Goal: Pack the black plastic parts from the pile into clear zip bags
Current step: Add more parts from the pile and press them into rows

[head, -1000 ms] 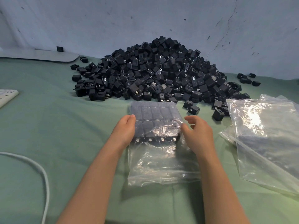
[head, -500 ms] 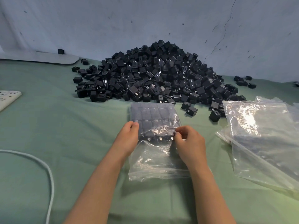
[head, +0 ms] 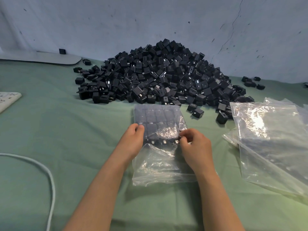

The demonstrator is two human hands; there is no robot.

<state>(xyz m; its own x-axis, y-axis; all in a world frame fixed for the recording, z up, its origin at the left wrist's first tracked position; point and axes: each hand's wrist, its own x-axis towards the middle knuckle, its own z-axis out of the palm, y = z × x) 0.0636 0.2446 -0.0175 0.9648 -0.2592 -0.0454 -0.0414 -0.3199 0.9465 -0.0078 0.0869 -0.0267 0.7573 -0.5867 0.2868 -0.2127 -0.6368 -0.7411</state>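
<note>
Left hand [head: 132, 142] at the left edge of the clear zip bag [head: 162, 165], fingers [head: 139, 128] curled in against the thumb, pinching the plastic there. Right hand [head: 195, 148] at the bag's right edge, fingertips [head: 183, 133] bunched tight, nipping a fold of the film. Bag lies flat on the green cloth [head: 55, 130] between the two hands. Packed black parts [head: 158, 117] sit in rows inside it, filling the stretch just beyond the fingertips; nearest row shows metal prongs level with the knuckles. The bag section under the wrists is slack and crumpled, holding no parts. Loose pile of black parts [head: 160, 75] heaped well beyond the fingertips, against the wall, its front edge close to the bag's far end. Stack of empty clear bags [head: 270, 135] off to the outside of the right hand, apart from it. White cable [head: 50, 179] and white power strip [head: 8, 99] well out beyond the left hand.
</note>
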